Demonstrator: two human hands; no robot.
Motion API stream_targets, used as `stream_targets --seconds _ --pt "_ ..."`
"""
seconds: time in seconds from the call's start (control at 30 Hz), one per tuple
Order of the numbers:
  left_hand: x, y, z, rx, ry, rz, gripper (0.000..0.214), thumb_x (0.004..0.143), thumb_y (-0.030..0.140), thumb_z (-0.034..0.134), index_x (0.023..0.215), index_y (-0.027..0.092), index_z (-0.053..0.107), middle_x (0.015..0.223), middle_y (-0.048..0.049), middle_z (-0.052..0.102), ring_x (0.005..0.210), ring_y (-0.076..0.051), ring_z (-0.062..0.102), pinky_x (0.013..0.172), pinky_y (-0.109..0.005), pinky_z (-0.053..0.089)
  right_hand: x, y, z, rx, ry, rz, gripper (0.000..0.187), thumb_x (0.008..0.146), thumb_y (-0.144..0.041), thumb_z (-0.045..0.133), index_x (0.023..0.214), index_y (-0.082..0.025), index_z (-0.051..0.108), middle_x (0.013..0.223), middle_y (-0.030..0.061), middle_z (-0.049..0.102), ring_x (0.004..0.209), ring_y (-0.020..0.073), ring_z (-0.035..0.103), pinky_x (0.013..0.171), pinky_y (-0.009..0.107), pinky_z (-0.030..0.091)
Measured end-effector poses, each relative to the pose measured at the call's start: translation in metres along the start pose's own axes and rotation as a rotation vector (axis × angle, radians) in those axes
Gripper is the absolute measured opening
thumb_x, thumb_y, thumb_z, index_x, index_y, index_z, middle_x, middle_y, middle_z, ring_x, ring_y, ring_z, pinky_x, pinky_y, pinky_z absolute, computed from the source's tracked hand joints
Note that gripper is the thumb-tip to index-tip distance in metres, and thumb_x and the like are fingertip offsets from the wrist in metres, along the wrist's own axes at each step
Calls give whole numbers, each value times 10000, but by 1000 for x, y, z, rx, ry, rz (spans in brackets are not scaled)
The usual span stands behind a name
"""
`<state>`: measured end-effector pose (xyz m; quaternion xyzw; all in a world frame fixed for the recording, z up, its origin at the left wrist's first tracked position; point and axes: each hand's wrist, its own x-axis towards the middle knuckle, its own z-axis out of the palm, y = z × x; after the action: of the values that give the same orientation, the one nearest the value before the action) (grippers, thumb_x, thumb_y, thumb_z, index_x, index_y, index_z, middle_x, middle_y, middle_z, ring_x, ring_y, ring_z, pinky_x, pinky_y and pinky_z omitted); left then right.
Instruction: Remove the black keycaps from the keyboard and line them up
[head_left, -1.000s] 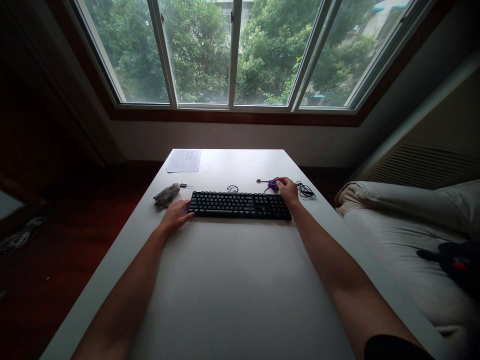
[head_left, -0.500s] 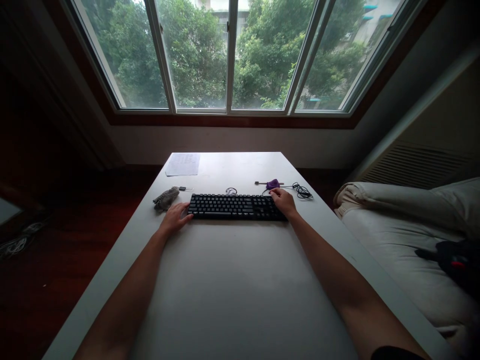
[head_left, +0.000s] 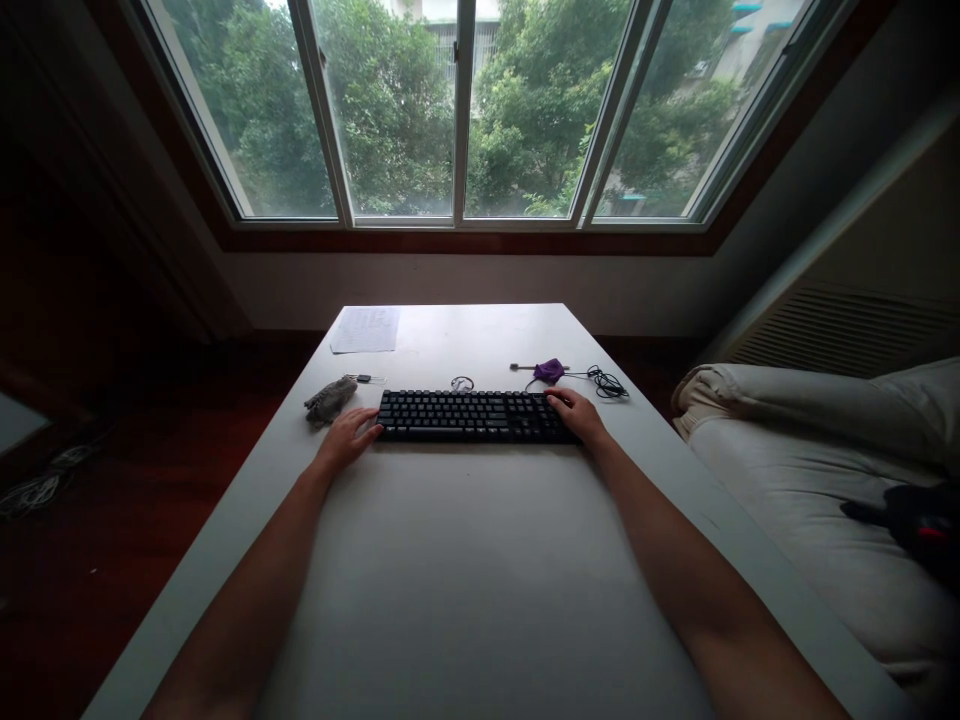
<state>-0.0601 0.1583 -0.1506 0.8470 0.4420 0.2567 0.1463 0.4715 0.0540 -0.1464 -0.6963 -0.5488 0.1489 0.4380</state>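
Keyboard [head_left: 465,415]: likely stiff, fairly light, smooth plastic, a bit slippery; best hold is the 2 short ends, off the keys. Looks: long, black, dark keycaps. Lies flat on desk [head_left: 472,580], roughly parallel to far edge, set in from left and right edges. Left hand [head_left: 349,436] partly open, thumb and fingers apart, at keyboard's left end. Right hand [head_left: 577,412] loosely curled over right end. Can't tell if either grips.

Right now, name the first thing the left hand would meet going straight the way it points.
The keyboard, most likely: the left hand is right at its left end, though whether the fingertips touch it is unclear.
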Motion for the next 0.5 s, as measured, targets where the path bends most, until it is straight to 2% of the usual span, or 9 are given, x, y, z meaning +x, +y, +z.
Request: stream_targets --seconds 0.2,0.33,0.4,0.5 --pt "-3 9 -11 -197 0 -55 487 911 597 507 1153 243 736 1268 -51 694 1232 -271 592 1119 -414 413 -8 2 -5 71 49 78 355 835 -517 581 971 -240 755 1057 38 748 1051 256 652 963 384 489" --pt "-4 8 -13 -318 24 -167 504 916 615 455 921 224 773 1112 -49 751 1123 -271 652 1042 -393 473 -13 0 -5 170 83 136 365 836 -526 565 925 -223 746 925 42 759 931 252 680 879 372 525" --pt "-4 8 -12 -315 36 -199 494 910 602 462 833 217 762 1046 -45 762 1069 -267 670 1015 -380 484 -14 -1 -5 207 64 153 367 835 -523 566 923 -213 742 864 50 756 861 243 685 842 366 534" --pt "-4 12 -10 -230 56 -236 409 885 561 519 834 230 754 996 -22 766 1007 -257 681 965 -356 497 -13 -1 -3 228 42 156 362 824 -523 583 904 -207 738 840 61 755 843 238 691 844 369 539"
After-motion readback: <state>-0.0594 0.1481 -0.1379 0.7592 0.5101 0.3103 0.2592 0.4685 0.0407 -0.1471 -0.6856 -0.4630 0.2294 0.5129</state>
